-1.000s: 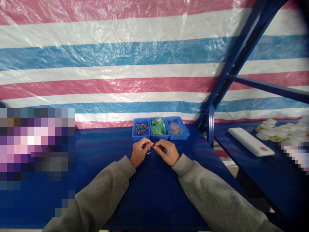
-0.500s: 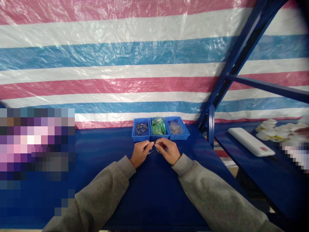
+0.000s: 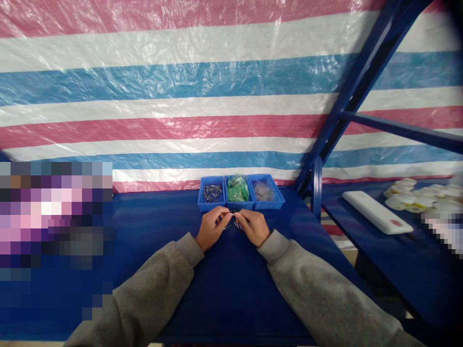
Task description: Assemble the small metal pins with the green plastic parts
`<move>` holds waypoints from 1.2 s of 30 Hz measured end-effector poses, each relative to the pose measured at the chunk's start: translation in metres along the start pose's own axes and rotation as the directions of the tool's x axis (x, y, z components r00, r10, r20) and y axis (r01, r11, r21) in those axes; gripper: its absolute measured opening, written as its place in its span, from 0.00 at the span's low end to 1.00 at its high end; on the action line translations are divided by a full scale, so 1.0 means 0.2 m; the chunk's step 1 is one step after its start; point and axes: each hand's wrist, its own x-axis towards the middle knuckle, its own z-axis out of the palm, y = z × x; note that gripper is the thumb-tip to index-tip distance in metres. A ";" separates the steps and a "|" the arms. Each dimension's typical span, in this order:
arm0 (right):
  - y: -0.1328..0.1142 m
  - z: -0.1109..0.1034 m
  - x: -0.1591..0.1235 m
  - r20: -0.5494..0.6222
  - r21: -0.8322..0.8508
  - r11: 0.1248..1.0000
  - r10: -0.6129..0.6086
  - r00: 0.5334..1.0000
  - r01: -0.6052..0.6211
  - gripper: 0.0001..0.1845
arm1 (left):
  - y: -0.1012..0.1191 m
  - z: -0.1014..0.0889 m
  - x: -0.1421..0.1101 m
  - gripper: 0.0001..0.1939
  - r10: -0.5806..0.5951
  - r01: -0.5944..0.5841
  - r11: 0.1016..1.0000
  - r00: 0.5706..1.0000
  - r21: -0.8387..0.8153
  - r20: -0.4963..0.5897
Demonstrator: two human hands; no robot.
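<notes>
My left hand (image 3: 213, 228) and my right hand (image 3: 254, 226) meet fingertip to fingertip above the blue table, just in front of three bins. Both are closed in a pinch. A small dark piece (image 3: 233, 212) shows where the fingertips come together, too small to name. Thin shiny metal pieces (image 3: 237, 224), screw-like, stick out below my right fingertips; whether they are held or lie on the table I cannot tell. One more slender piece (image 3: 227, 227) shows beside my left fingers. Behind, the left bin (image 3: 211, 207) contains loose metal screws (image 3: 211, 193).
The middle bin (image 3: 239, 205) holds a green plastic bag (image 3: 238, 189) of small parts; the right bin (image 3: 274, 204) holds clear plastic bags (image 3: 264, 191). A blue metal frame (image 3: 334, 113) rises at right. Beyond lie a white case (image 3: 376, 212) and white rolls (image 3: 408, 195). The left side is pixelated.
My fingertips have shifted slightly, with the left fingers more curled and the dark piece between the hands lying more level. The arms and bins stay put.
</notes>
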 end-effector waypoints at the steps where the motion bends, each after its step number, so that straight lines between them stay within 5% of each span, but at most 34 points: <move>1: 0.00 0.00 0.00 -0.011 0.007 1.000 -0.003 1.000 0.003 0.19 | 0.00 0.00 0.00 0.11 -0.002 0.002 1.000 1.000 0.001 -0.001; 14: 0.03 0.04 -0.01 0.013 0.003 0.999 -0.042 0.999 0.042 0.15 | 0.00 -0.01 0.00 0.11 -0.011 0.010 1.000 0.998 -0.020 -0.063; 20: 0.03 0.01 0.00 -0.086 -0.025 1.000 0.004 0.996 -0.006 0.15 | -0.02 0.00 -0.01 0.11 -0.080 0.075 0.993 0.996 -0.091 -0.049; 25: 0.03 0.01 0.00 -0.110 -0.026 1.000 0.005 0.994 -0.008 0.16 | -0.02 0.00 0.00 0.10 0.032 -0.028 0.998 0.998 0.065 -0.052; 30: 0.03 0.01 0.00 -0.142 -0.032 0.999 0.011 0.990 -0.016 0.17 | -0.03 0.00 0.01 0.12 0.107 -0.106 0.994 0.994 0.025 -0.022; 36: 0.02 0.01 0.00 -0.115 0.002 1.000 0.014 0.993 -0.014 0.14 | -0.06 0.02 0.00 0.11 -0.030 0.029 0.998 0.999 -0.049 -0.016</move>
